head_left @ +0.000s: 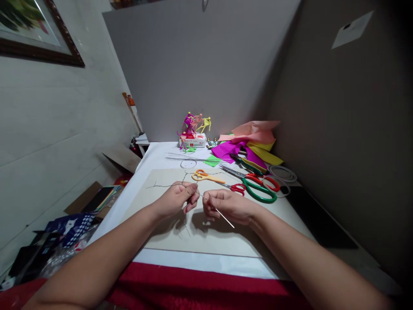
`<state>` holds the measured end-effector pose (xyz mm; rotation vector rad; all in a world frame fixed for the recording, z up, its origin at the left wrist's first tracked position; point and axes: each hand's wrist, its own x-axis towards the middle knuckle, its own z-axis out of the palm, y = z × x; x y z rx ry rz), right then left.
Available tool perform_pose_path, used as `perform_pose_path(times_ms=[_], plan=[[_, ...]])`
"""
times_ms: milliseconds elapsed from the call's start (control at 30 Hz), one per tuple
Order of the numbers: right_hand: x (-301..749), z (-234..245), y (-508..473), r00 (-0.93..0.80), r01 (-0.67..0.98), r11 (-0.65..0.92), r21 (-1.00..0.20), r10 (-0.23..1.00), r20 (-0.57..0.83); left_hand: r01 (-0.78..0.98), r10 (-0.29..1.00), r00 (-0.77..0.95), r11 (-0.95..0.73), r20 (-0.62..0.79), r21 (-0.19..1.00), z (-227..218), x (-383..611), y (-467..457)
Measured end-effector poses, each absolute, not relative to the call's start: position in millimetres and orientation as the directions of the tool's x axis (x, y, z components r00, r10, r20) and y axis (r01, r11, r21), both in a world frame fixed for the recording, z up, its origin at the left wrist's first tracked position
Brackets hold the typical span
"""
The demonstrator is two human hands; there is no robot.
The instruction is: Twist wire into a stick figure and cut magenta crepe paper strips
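A: Where's the wire piece?

B: Right between the hands. A thin, branched wire frame (185, 176) sits just above a cream board (155, 191), with one arm reaching out to the left and another running up toward the scissors.

A: And the hands?

B: Both are closed in small pinches, knuckles nearly meeting. The left hand (176, 200) grips the frame's middle between thumb and fingers. The right hand (227, 206) pinches a pale, straight wire (224, 217), whose end sticks out past the hand and over the board.

A: Are the two wires twisted together?

B: Hard to say. The fingers hide the join, but they seem to meet there.

A: What's closest?

B: Orange-handled scissors (203, 175) lie just beyond the frame, crossing blades with a red-handled pair (238, 188). To the right are big shears with green and red loops (258, 192), then green-handled pliers (248, 165) and a coil of white cord (282, 174).

A: Farther back?

B: Heaped pink, magenta and yellow tissue paper (254, 137), a green paper square (212, 161), and bright wire figures (193, 125) on a white box (192, 140).
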<state>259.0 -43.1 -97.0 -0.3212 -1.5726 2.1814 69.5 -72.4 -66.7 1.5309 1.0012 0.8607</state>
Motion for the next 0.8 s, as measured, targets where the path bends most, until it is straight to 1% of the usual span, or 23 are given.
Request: perform_pose_path(times_ms=[67, 133, 167, 200, 233, 267, 300, 333, 367, 400, 433, 467, 500, 533, 567, 600, 633, 667, 733, 800], plan=[[258.2, -95.0, -42.4, -0.832, -0.154, -0.120, -0.981, 0.551, 0.063, 0.142, 0.930, 0.366, -0.074, 0.017, 0.987, -69.1, 69.4, -70.5], [258.3, -92.4, -40.4, -0.738, -0.037, 0.107, -0.994, 0.667, 0.099, 0.132, 0.941, 0.337, -0.065, 0.017, 0.989, -71.7, 70.0, -68.7], [258.3, -91.2, -39.8, -0.677, 0.054, 0.250, -0.967, 0.721, 0.149, 0.132, 0.946, 0.323, -0.059, 0.013, 0.990, -73.1, 70.7, -67.9], [258.0, -90.2, -39.8, -0.612, 0.163, 0.400, -0.902, 0.758, 0.226, 0.136, 0.951, 0.310, -0.052, 0.008, 0.989, -74.4, 71.7, -67.3], [257.5, -89.4, -40.5, -0.555, 0.278, 0.537, -0.796, 0.767, 0.324, 0.141, 0.954, 0.300, -0.048, 0.003, 0.989, -75.7, 72.7, -66.7], [256.7, -88.8, -41.8, -0.515, 0.381, 0.641, -0.667, 0.746, 0.422, 0.144, 0.957, 0.291, -0.045, 0.001, 0.988, -76.8, 73.7, -66.3], [255.8, -88.3, -43.6, -0.495, 0.457, 0.704, -0.544, 0.709, 0.502, 0.145, 0.959, 0.283, -0.047, 0.004, 0.988, -77.6, 74.6, -65.9], [255.1, -87.7, -45.4, -0.485, 0.503, 0.732, -0.460, 0.679, 0.551, 0.143, 0.961, 0.276, -0.054, 0.012, 0.988, -78.2, 75.1, -65.5], [254.8, -86.9, -46.9, -0.477, 0.520, 0.733, -0.438, 0.674, 0.564, 0.139, 0.963, 0.270, -0.064, 0.024, 0.988, -78.5, 75.3, -65.2], [255.3, -85.8, -47.7, -0.472, 0.506, 0.711, -0.488, 0.702, 0.534, 0.136, 0.963, 0.268, -0.073, 0.034, 0.988, -78.5, 75.1, -65.1], [256.8, -84.3, -47.4, -0.482, 0.457, 0.659, -0.598, 0.748, 0.456, 0.135, 0.962, 0.268, -0.080, 0.042, 0.988, -78.2, 74.6, -65.0], [259.5, -82.6, -45.9, -0.525, 0.368, 0.566, -0.738, 0.781, 0.337, 0.132, 0.961, 0.274, -0.085, 0.046, 0.988, -77.7, 73.7, -65.2], [263.3, -80.9, -43.3, -0.608, 0.252, 0.429, -0.868, 0.768, 0.203, 0.124, 0.957, 0.286, -0.087, 0.048, 0.988, -77.1, 72.7, -65.7], [268.0, -79.4, -39.8, -0.715, 0.132, 0.255, -0.958, 0.694, 0.086, 0.107, 0.952, 0.303, -0.087, 0.050, 0.990, -76.5, 71.4, -66.4], [272.8, -78.4, -36.0, -0.822, 0.033, 0.086, -0.996, 0.569, 0.022, 0.087, 0.945, 0.322, -0.086, 0.053, 0.993, -76.0, 70.0, -67.3], [277.4, -78.2, -32.4, -0.897, -0.034, -0.048, -0.998, 0.443, 0.009, 0.067, 0.937, 0.345, -0.084, 0.056, 0.994, -75.5, 68.5, -68.3], [280.9, -78.8, -29.5, -0.936, -0.077, -0.142, -0.987, 0.351, 0.023, 0.050, 0.927, 0.370, -0.082, 0.058, 0.995, -75.3, 66.9, -69.3], [283.0, -80.4, -27.8, -0.951, -0.114, -0.202, -0.973, 0.305, 0.048, 0.039, 0.916, 0.397, -0.079, 0.057, 0.996, -75.2, 65.3, -70.1], [282.0, -85.4, -28.1, -0.948, -0.175, -0.295, -0.939, 0.309, 0.080, 0.036, 0.894, 0.445, -0.076, 0.052, 0.996, -75.5, 62.5, -70.8], [275.7, -91.2, -32.5, -0.944, -0.212, -0.394, -0.895, 0.321, 0.082, 0.040, 0.885, 0.463, -0.081, 0.054, 0.996, -76.6, 60.6, -70.3]])
